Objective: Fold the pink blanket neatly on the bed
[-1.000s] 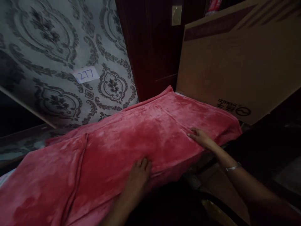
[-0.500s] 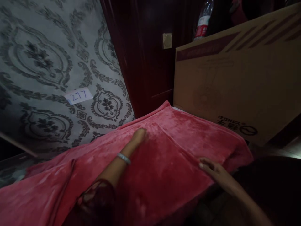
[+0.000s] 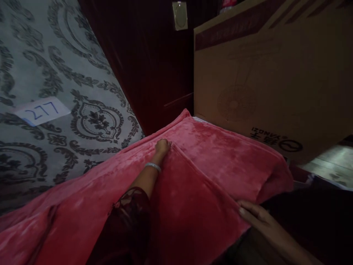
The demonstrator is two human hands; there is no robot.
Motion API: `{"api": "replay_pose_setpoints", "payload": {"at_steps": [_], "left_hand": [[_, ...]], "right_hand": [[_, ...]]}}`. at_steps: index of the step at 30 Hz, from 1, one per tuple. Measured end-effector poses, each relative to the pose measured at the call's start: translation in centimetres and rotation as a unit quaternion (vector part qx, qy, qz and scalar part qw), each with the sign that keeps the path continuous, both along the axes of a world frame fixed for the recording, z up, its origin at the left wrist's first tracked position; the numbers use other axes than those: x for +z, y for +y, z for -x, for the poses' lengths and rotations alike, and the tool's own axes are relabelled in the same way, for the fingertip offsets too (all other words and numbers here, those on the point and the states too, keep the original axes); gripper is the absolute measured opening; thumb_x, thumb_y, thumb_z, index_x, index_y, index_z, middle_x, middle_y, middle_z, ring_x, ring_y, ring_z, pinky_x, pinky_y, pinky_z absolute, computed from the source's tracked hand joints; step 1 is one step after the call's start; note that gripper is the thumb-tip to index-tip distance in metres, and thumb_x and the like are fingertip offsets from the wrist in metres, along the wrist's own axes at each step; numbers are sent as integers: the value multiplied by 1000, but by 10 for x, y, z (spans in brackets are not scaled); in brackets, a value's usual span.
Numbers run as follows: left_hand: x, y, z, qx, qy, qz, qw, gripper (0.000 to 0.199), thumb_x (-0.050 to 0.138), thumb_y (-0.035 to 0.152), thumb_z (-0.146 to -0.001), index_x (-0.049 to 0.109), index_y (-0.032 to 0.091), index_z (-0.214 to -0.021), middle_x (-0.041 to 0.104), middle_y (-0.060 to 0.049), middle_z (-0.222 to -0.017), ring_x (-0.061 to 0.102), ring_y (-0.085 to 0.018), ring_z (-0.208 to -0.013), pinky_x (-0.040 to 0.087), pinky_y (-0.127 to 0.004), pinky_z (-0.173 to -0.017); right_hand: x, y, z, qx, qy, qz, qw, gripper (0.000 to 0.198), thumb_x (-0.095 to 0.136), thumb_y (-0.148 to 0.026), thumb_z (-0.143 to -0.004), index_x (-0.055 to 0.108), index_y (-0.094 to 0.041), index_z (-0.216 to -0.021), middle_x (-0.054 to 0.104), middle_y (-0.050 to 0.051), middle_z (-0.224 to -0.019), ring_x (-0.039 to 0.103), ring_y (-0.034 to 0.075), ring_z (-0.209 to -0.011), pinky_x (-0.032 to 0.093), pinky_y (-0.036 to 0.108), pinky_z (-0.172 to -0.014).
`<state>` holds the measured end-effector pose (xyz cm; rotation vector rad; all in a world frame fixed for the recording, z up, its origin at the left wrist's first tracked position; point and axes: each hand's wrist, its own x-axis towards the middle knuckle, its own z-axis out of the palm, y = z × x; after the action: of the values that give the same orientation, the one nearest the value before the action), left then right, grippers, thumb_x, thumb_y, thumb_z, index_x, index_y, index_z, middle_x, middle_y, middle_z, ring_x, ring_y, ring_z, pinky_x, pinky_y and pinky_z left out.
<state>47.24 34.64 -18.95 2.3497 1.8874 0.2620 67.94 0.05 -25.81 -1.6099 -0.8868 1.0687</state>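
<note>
A red plush blanket (image 3: 190, 206) is spread out in front of me, with a folded-over edge running diagonally from the upper middle down to the right. At the far end of that edge my left hand (image 3: 162, 148), with a silvery bracelet on the wrist, is closed on the blanket. My right hand (image 3: 258, 218) holds the near end of the same edge at the lower right, thumb and fingers pinched together on the cloth. What the blanket lies on is hidden beneath it.
A large cardboard box (image 3: 261, 84) stands behind the blanket on the right, a bottle's base (image 3: 227, 4) on top. Dark red wood (image 3: 143, 55) with a pale plate (image 3: 180, 16) rises behind. Patterned wallpaper (image 3: 96, 121) on the left carries a paper label (image 3: 42, 111) reading 277.
My view has tilted down and shifted right. My left hand has reached the far end of the fold and closed on it; my right hand now grips the lower end of the edge.
</note>
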Motion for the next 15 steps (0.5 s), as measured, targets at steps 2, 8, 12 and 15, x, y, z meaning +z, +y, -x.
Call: {"api": "replay_pose_setpoints", "payload": {"at_steps": [2, 8, 12, 15], "left_hand": [[0, 4, 1, -1, -13, -17, 1000, 32, 47, 34, -101, 72, 15, -102, 75, -14, -108, 68, -23, -99, 46, -29, -81], [0, 17, -4, -11, -51, -63, 997, 36, 34, 28, -104, 67, 17, -113, 73, -12, -111, 66, -23, -103, 45, -30, -86], [-16, 15, -9, -15, -49, -37, 998, 28, 44, 27, -101, 68, 16, -109, 73, -15, -111, 67, -26, -105, 47, -32, -88], [-23, 9, -10, -19, -46, -14, 999, 25, 48, 26, -100, 69, 16, -109, 72, -16, -116, 66, -25, -109, 47, -32, -92]], "right_hand": [[2, 1, 3, 27, -6, -28, 999, 60, 68, -80, -64, 71, -21, -64, 66, 4, -70, 61, 22, -68, 54, 30, -63], [-4, 3, 6, 17, -71, -101, 992, 49, 69, -65, -74, 64, -20, -57, 57, 1, -59, 55, 15, -57, 48, 23, -53], [-19, -1, 6, 11, -117, -112, 987, 46, 68, -61, -76, 62, -21, -55, 57, 0, -57, 57, 16, -54, 49, 22, -52], [-35, -9, 3, 8, -142, -95, 985, 42, 67, -62, -76, 65, -23, -60, 61, 0, -59, 60, 17, -55, 52, 22, -52]]}}
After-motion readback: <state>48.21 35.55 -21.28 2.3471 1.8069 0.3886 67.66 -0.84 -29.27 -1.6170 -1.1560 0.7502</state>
